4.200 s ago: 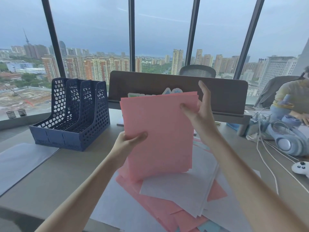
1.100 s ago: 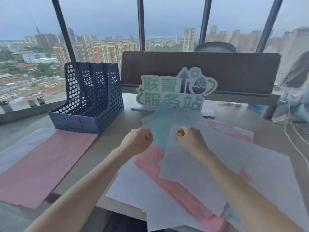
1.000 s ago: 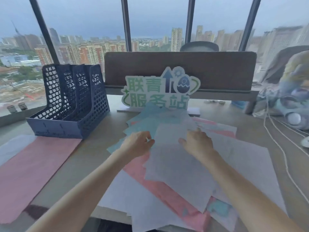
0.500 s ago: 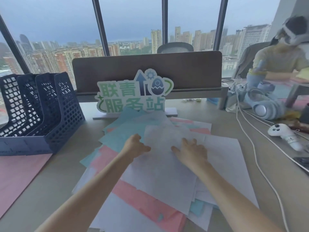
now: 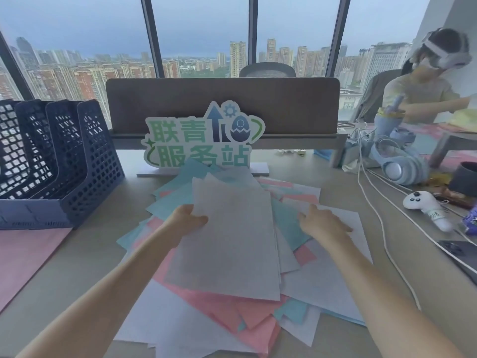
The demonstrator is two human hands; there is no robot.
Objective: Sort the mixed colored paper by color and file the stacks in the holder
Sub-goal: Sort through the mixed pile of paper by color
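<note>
the mixed paper [image 5: 232, 301] lies in a big messy pile in the lower middle of the frame, on the table [image 5: 85, 257], with pink, blue and white sheets all crossing over each other.

at the far left edge a flat pink stack [image 5: 23, 254] lies by itself on the table, just in front of the holder. it looks like the pink pile is being kept there so it stays apart from the mess. the blue holder [image 5: 59, 161] stands at the upper left, and i can see no paper in its slots, so filing is not yet done.

the left hand [image 5: 187, 219] holds the left edge of a white sheet [image 5: 232, 233] on top of the pile, with its thumb on top and its fingers hidden under the paper. that edge looks a bit lifted, maybe to pull the white sheet free.

the right hand [image 5: 322, 223] lies flat on more white paper, with straight fingers [image 5: 340, 228] holding nothing. i think it presses down so the pile does not slide.

behind the pile stands a green and white sign [image 5: 204, 140]. at the right edge lie cables [image 5: 382, 228] and a white controller [image 5: 423, 205].
</note>
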